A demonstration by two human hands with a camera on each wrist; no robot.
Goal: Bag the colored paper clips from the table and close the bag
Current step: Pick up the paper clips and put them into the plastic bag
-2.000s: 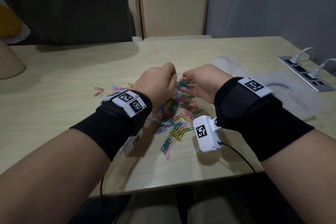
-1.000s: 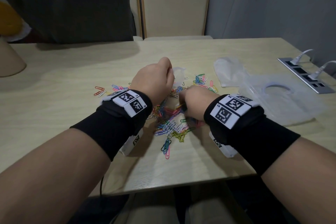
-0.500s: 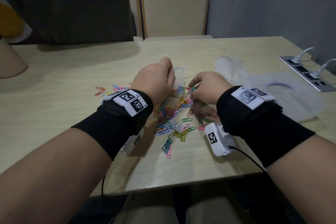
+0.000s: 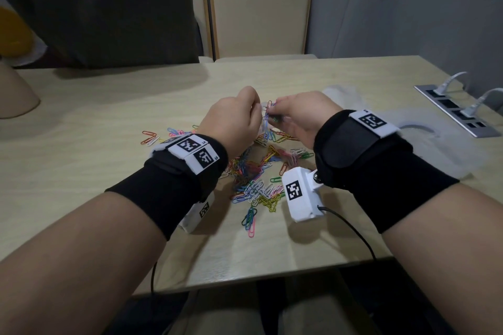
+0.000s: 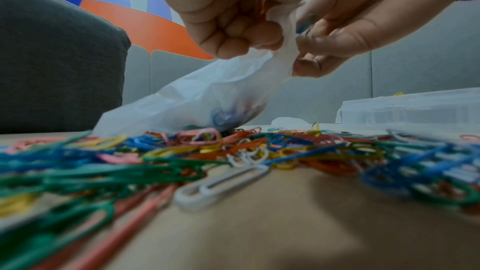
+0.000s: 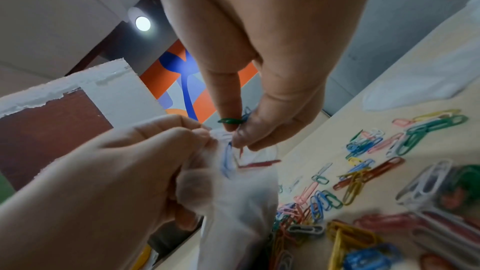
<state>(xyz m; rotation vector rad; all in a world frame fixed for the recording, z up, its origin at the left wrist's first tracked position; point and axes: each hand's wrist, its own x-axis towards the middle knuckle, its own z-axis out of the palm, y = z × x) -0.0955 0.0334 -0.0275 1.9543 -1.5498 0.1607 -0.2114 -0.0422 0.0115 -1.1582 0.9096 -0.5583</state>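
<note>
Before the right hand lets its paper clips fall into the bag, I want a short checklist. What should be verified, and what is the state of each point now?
1. Left hand holds the bag by its mouth: ok.
2. Right hand pinches paper clips at its fingertips: ok.
3. These clips are directly at the bag's mouth: ok; one blue clip already shows through the plastic.
4. Mouth open wide enough for the whole pinch: cannot tell, the plastic looks bunched.
5. Bag's lower end rests on the table, so it will not swing: ok.
6. All clips bagged, ready to close: not ok, a large pile of clips remains on the table.
</note>
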